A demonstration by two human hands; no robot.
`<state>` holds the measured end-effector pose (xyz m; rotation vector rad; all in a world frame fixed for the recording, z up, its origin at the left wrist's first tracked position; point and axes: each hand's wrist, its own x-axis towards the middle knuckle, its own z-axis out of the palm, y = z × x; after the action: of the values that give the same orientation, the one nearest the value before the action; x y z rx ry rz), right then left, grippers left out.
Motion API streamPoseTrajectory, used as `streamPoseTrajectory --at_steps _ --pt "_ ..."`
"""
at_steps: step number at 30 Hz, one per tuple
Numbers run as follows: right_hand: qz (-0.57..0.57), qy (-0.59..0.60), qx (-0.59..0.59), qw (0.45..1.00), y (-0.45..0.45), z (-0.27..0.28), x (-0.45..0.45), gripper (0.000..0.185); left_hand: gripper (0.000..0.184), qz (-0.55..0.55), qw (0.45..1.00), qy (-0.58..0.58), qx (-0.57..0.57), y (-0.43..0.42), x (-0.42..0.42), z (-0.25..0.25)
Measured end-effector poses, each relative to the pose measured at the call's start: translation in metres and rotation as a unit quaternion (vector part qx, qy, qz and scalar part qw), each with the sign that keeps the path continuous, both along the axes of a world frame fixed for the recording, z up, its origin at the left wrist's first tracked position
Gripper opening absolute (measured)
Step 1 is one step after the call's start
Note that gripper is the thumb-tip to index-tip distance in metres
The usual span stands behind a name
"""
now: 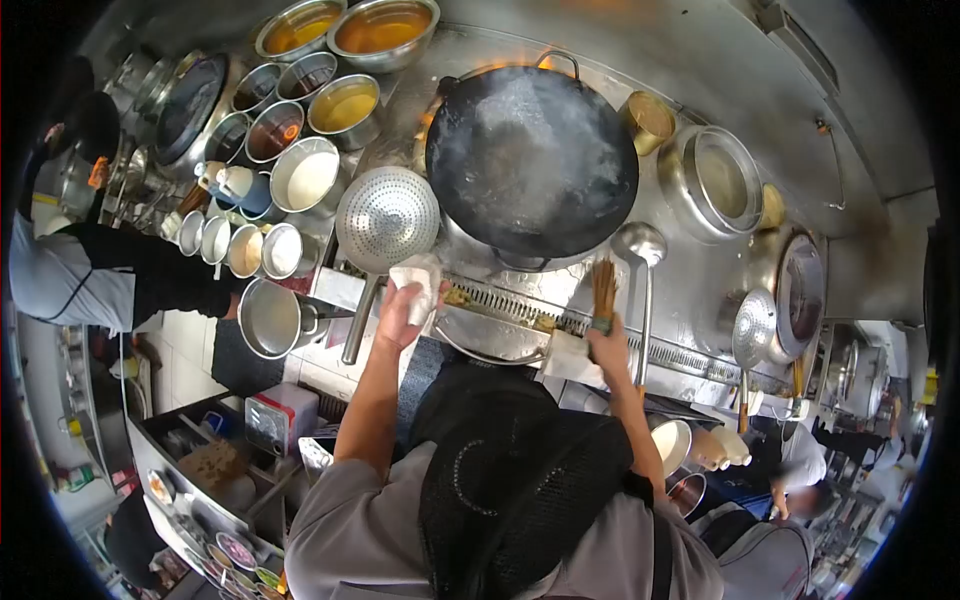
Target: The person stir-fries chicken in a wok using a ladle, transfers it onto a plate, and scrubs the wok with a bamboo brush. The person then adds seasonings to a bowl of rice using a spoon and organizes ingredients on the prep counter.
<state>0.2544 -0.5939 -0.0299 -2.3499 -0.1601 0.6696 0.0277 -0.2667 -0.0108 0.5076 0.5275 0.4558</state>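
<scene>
My left hand [398, 318] is closed around a folded white cloth [415, 283], just below the perforated strainer ladle [388, 218]. In my right hand [607, 347] is a bamboo wok brush [603, 290], its bristles pointing up toward the stove. Beyond both hands a large black wok [530, 160] sits over a burner, with flames at its back edge and steam or smoke inside. To the right of the brush lies a metal ladle [640, 243], its long handle toward me.
Metal pots of liquid [345, 105] and seasoning containers [280, 250] crowd the left. Stacked metal bowls [715, 180] and another strainer [754, 325] stand right. A grated drain channel [510, 308] runs along the front. Other people work at far left and lower right.
</scene>
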Motion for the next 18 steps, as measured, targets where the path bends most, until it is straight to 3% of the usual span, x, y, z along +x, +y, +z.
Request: streamPoseTrajectory --at_steps 2,3,4,5,7,8,10,13,14,15,16,18 --pt "-0.032 -0.030 0.079 0.996 0.007 0.079 -0.017 0.077 0.047 -0.023 0.999 0.022 0.010 0.000 0.011 0.010" --pt "-0.033 -0.035 0.075 0.996 0.009 0.081 -0.028 0.077 0.044 -0.044 0.998 0.045 0.026 0.001 0.019 0.011" --pt "0.009 -0.216 0.042 0.975 0.005 0.082 -0.042 0.078 0.040 -0.050 0.997 0.065 0.007 0.000 0.026 0.003" --pt "0.052 -0.389 0.007 0.920 -0.003 0.084 -0.055 0.078 0.037 -0.066 0.995 0.077 -0.017 -0.001 0.032 -0.007" --pt "0.115 -0.272 -0.114 0.949 -0.037 0.047 -0.084 0.080 0.038 -0.076 0.987 0.076 -0.121 -0.007 0.044 0.002" --pt "0.100 -0.081 -0.130 0.983 -0.066 0.021 -0.079 0.074 0.038 -0.078 0.986 0.073 -0.125 -0.011 0.048 0.001" --pt "0.042 -0.092 -0.089 0.991 -0.057 0.050 -0.056 0.071 0.043 -0.094 0.971 0.077 -0.207 -0.019 0.060 -0.001" --pt "-0.052 -0.099 0.025 0.993 0.015 0.148 -0.033 0.059 0.048 -0.121 0.957 0.051 -0.258 -0.027 0.086 0.021" --pt "-0.004 -0.126 0.102 0.987 0.010 0.135 -0.009 0.060 0.045 -0.132 0.969 0.035 -0.205 -0.032 0.102 0.012" --pt "0.041 -0.127 0.063 0.989 0.036 0.157 0.006 0.059 0.042 -0.143 0.978 0.021 -0.151 -0.038 0.117 -0.004" --pt "0.143 -0.184 0.087 0.969 0.056 0.158 0.029 0.056 0.026 -0.128 0.983 0.002 -0.130 -0.039 0.131 -0.014" --pt "0.207 -0.015 -0.036 0.978 0.116 0.172 0.068 0.056 0.020 -0.108 0.990 0.056 -0.066 -0.052 0.148 -0.035"
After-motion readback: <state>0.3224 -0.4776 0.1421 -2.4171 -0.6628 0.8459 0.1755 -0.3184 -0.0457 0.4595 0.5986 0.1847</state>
